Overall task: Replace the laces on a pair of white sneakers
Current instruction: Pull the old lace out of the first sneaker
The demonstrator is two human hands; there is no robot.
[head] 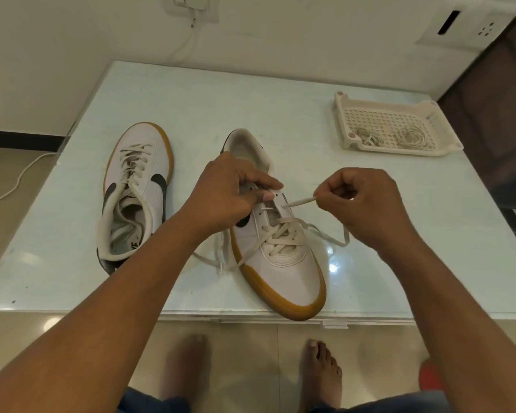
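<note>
While left hand [224, 198] grips sneaker [283, 269], right hand [367, 204] pinches lace [300, 201], toe at table edge [102, 307]

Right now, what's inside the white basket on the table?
Two coiled bundles of pale laces lie on the basket's holed floor, side by side. Its near wall hides a thin strip of floor, so anything there is unseen.

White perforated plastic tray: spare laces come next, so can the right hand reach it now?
Probably yes: only bare pale tabletop separates the right hand from the white perforated tray, but it must first release the cream lace end it pinches.
</note>
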